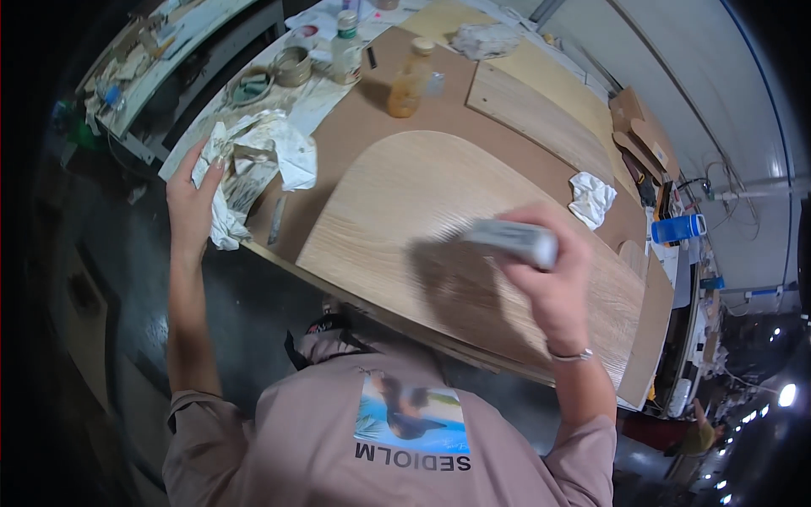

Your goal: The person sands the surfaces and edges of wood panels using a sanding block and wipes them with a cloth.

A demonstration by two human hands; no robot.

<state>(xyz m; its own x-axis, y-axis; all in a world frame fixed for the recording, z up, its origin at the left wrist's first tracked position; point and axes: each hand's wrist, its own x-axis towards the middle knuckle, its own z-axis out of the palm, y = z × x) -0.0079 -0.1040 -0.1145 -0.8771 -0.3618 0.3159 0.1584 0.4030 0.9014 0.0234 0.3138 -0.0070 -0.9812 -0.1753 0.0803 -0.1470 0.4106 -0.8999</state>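
Observation:
My left hand (193, 190) grips a crumpled, stained white cloth (291, 152) at the table's left edge. My right hand (553, 258) is closed around a pale grey oblong object (511, 241) with a white end, blurred by motion; its exact kind cannot be made out. Beneath it lies a large light wood-grain panel (397, 211) with a rounded left end. The object hangs tilted over the panel's middle and casts a shadow on it. Whether it touches the surface is unclear. Part of the panel has a glossy sheen.
Beyond the panel stand an orange-stained bottle (411, 78) and a clear bottle (346, 49). Tins (292, 66) sit at the back left. A narrow board (541, 118) lies at the back, with a crumpled white wad (591, 200) to the right. A thin metal strip (277, 220) rests near the front edge.

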